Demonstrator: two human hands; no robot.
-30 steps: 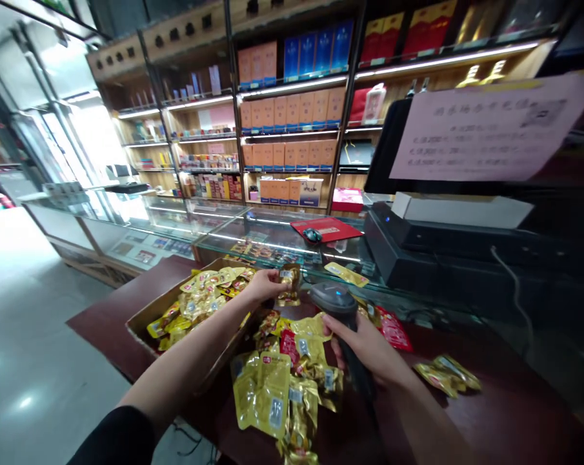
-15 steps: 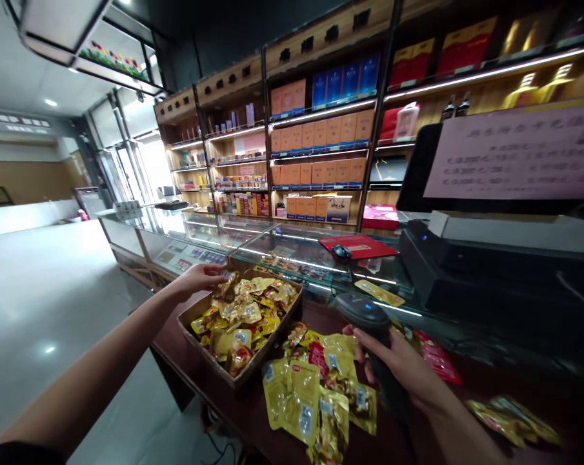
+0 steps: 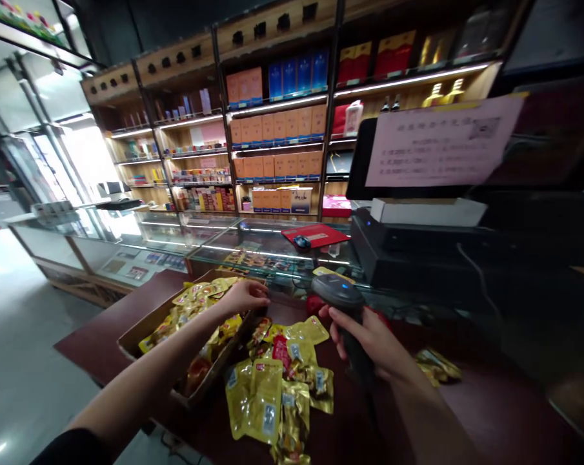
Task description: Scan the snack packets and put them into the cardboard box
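My right hand (image 3: 364, 336) is wrapped around the handle of a dark barcode scanner (image 3: 337, 290), which shows a blue light on top. My left hand (image 3: 246, 298) hovers over the far right side of a cardboard box (image 3: 127, 342) full of gold and yellow snack packets. Its fingers are loosely bent with a small gap, and no item shows in them. My left forearm hides part of the box. Between box and scanner lies a loose pile of flat gold packets (image 3: 260, 400), with a red packet (image 3: 281, 352) among them.
More gold packets (image 3: 437, 367) lie right of my right wrist. Behind are a glass display counter (image 3: 214, 239), a red mat (image 3: 315, 236) with a computer mouse (image 3: 301, 241), and a dark monitor (image 3: 362, 161) with a paper sign (image 3: 437, 145). Shelves of boxed goods line the wall.
My left hand has moved rightward across the box, from the packets at its far left corner to its right side. The view has turned right; the scanner stays in my right hand.
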